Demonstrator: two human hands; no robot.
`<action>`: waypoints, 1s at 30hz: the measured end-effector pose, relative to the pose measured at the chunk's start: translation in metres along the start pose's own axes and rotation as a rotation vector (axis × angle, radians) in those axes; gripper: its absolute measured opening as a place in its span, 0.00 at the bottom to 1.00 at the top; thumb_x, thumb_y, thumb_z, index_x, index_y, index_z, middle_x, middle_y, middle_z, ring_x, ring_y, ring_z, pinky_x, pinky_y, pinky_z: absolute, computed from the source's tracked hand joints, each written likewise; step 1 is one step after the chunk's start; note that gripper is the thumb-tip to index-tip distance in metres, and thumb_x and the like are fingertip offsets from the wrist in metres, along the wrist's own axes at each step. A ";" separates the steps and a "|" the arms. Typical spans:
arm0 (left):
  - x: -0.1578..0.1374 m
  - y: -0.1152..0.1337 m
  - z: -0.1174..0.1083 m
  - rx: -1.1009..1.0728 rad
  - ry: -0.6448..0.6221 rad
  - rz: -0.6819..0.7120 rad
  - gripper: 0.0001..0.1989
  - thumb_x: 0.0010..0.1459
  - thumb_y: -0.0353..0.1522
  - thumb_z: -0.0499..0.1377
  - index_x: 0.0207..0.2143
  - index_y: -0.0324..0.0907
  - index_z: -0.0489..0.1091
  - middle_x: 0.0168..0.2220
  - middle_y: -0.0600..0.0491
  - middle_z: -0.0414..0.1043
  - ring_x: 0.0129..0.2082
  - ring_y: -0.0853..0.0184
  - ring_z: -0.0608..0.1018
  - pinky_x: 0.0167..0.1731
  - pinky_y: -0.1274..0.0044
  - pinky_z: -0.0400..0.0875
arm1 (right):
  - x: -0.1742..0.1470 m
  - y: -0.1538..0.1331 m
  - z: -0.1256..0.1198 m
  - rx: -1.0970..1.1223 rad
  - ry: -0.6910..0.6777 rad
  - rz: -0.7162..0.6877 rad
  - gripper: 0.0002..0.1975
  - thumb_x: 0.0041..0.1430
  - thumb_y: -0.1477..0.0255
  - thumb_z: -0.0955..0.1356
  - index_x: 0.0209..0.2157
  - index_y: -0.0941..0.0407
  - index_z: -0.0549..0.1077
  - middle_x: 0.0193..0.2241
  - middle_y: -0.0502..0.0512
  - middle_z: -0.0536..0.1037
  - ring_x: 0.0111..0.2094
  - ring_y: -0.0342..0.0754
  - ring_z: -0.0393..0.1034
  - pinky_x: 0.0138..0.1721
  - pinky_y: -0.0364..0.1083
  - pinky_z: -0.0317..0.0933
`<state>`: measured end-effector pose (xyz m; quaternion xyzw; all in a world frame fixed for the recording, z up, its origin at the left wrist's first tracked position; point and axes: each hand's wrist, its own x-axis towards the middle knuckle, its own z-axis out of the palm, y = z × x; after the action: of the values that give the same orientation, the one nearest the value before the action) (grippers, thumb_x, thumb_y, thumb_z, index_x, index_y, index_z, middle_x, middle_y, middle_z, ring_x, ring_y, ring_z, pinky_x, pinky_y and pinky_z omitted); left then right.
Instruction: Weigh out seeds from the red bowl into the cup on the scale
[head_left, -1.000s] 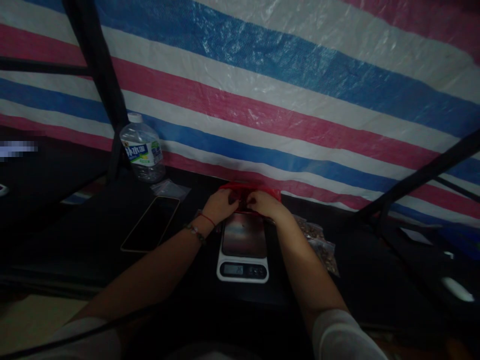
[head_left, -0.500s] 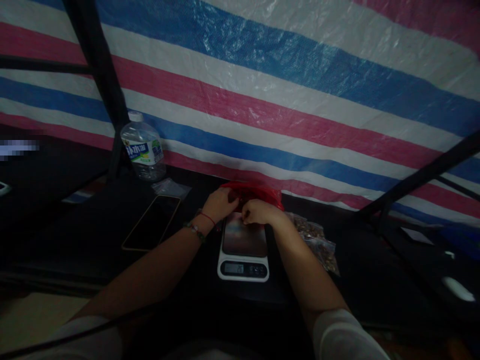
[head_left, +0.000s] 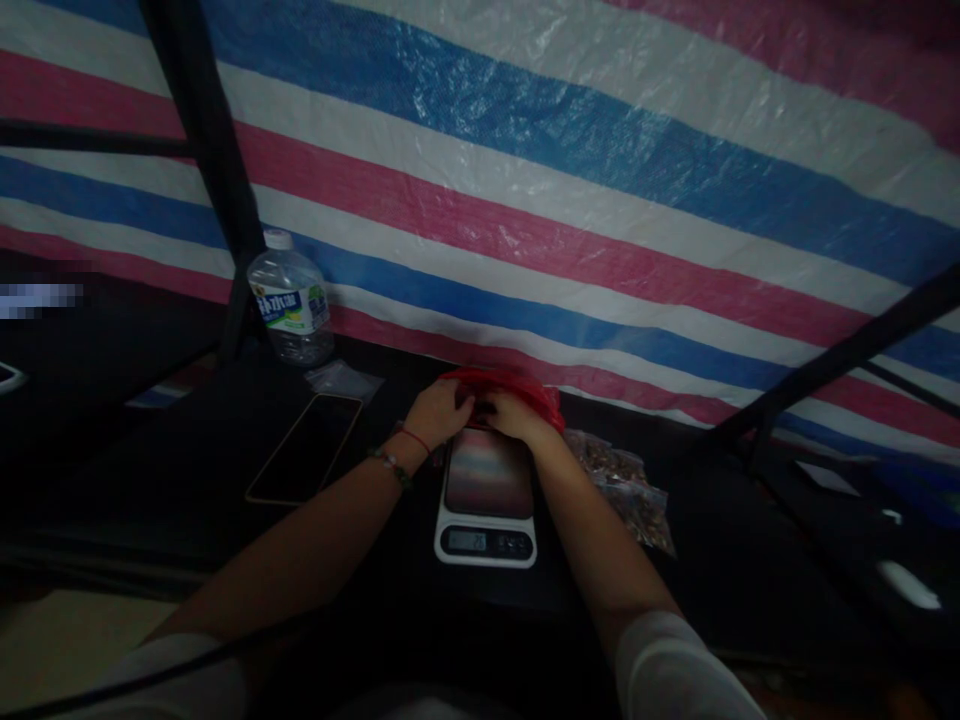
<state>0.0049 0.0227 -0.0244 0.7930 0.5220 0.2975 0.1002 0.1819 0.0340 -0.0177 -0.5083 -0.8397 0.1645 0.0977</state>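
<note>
Red bag (head_left: pixel 506 381): we have it open at the far end of the scale, its red film showing beyond both sets of fingers and out past our right wrist; whether it overlaps the plate we cannot tell.
Left hand (head_left: pixel 439 410): we have it at the bag's near left edge, thumb and fingers bent inward with a gap between; the fingertips go dark against the bag, so we cannot tell whether they pinch anything.
Right hand (head_left: pixel 511 414): we hold it at the bag's near right part, fingers curled toward the left hand and just beside it; their tips are in shadow, pinching or loose we cannot say.
Scale (head_left: pixel 491 480): it lies below our hands, plate bare toward us, lit display nearest our body.
Filled pouches (head_left: pixel 637 510): these clear packets of brown bits lie just right of our right forearm.
Phone (head_left: pixel 306 448): we see it flat, left of our bracelets (head_left: pixel 394 465).
Clear bags (head_left: pixel 343 381): they lie beyond the phone, near the upright bottle (head_left: pixel 291 310).
</note>
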 end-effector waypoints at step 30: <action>0.001 -0.002 0.011 0.018 -0.059 0.103 0.13 0.56 0.39 0.56 0.39 0.41 0.72 0.38 0.46 0.75 0.40 0.59 0.76 0.41 0.72 0.70 | 0.010 0.004 -0.009 0.207 0.323 0.115 0.13 0.56 0.80 0.64 0.40 0.59 0.77 0.39 0.56 0.80 0.38 0.45 0.73 0.42 0.41 0.64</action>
<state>0.0099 0.0261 -0.0340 0.8282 0.4799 0.2742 0.0928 0.1830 0.0464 -0.0107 -0.5623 -0.7613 0.1718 0.2734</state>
